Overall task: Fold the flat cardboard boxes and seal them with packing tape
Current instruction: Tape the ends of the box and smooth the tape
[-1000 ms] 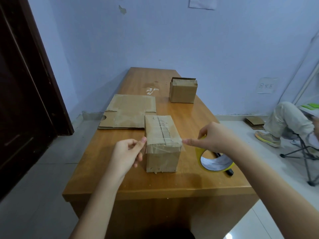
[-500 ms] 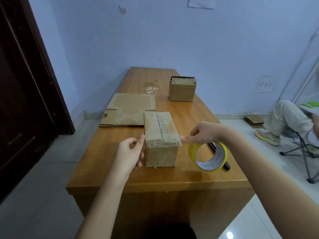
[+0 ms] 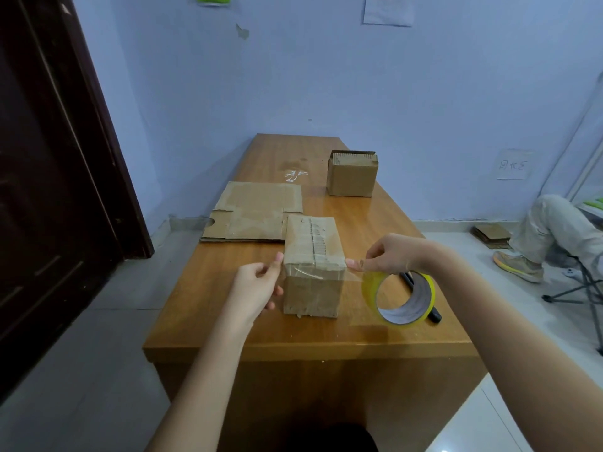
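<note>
A folded cardboard box [image 3: 312,265] lies near the front of the wooden table [image 3: 225,308], with clear tape stretched across its near top edge. My left hand [image 3: 257,285] pinches the tape end against the box's left side. My right hand [image 3: 388,256] pinches the tape strip just right of the box, and the yellow tape roll [image 3: 399,296] hangs from that strip below the hand. A flat cardboard box [image 3: 254,212] lies behind the folded one, to the left. Another folded box [image 3: 352,174] stands further back on the right.
A black marker [image 3: 434,313] lies on the table behind the roll. A dark door [image 3: 58,177] is at the left. A seated person's leg and shoe [image 3: 518,265] and folding stool [image 3: 574,288] are on the floor at right, beside flat cardboard pieces [image 3: 491,236].
The tape roll has swung down from behind my right hand to hang below it near the table. Both hands stay at the box's sides; the view has tilted slightly.
</note>
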